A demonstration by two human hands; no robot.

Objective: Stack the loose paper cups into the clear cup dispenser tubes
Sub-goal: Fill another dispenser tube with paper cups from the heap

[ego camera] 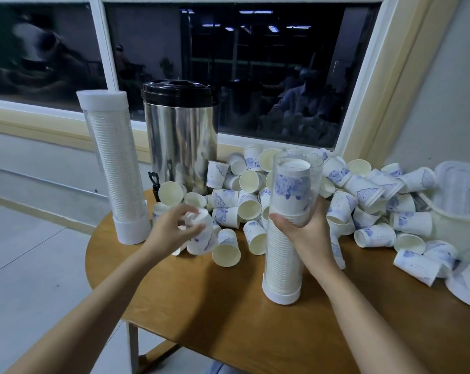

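- Round wooden table (228, 319), pale brown top, on a light tiled floor (26, 265).
- Steel urn (179, 147), black lid (178, 93), upright at the table's far edge; black tap (155, 182) low on its left side.
- Window (255, 63), dark glass in a white frame, behind the urn.
- White plastic tub (455, 225), at the table's right end.

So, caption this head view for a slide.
Left hand grips a loose cup; right hand holds the part-filled dispenser tube.

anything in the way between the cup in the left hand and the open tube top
Nothing visible. The cup in the left hand has open air to the uncapped mouth of the tube; the right hand grips it lower down.
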